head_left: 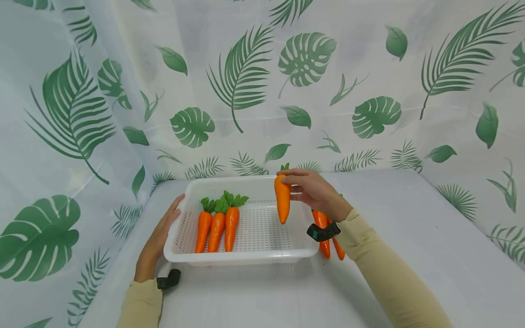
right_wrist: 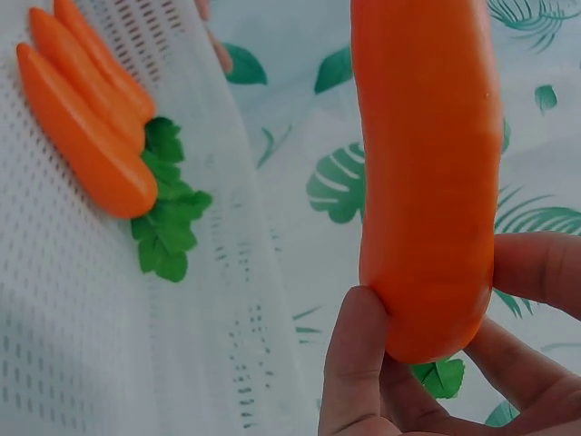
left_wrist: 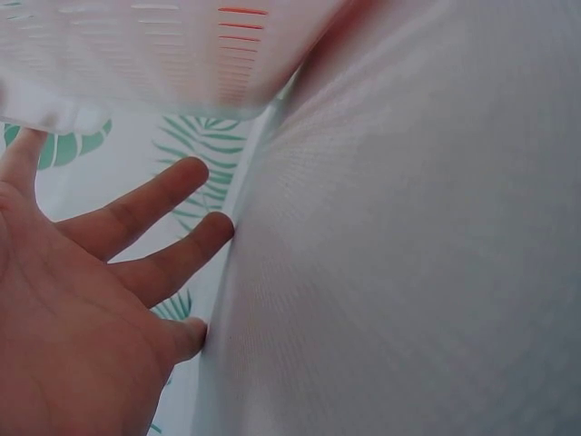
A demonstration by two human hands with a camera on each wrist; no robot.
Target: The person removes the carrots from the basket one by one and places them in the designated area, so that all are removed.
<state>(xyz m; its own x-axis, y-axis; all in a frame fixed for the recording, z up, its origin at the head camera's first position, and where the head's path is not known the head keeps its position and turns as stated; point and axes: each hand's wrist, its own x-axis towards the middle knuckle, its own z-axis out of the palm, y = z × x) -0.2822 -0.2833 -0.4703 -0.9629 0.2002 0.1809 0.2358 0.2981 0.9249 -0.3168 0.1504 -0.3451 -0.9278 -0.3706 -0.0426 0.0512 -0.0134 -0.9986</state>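
Note:
My right hand (head_left: 313, 189) pinches an orange carrot (head_left: 282, 198) by its thick top end, thumb and fingers around it, tip pointing down. It hangs above the right part of a white plastic basket (head_left: 242, 257); its green leaves peek out behind the fingers. In the right wrist view the held carrot (right_wrist: 427, 173) fills the middle. Three carrots (head_left: 216, 232) with leafy tops lie side by side in the basket's left half. At the basket's left side is my left hand (head_left: 157, 237), touching the rim; the left wrist view shows its fingers (left_wrist: 150, 213) straight and spread.
More carrots (head_left: 322, 243) lie on the white table (head_left: 410, 228) just right of the basket, partly hidden by my right wrist. A leaf-print curtain (head_left: 254, 150) hangs behind the table and along the left and right sides.

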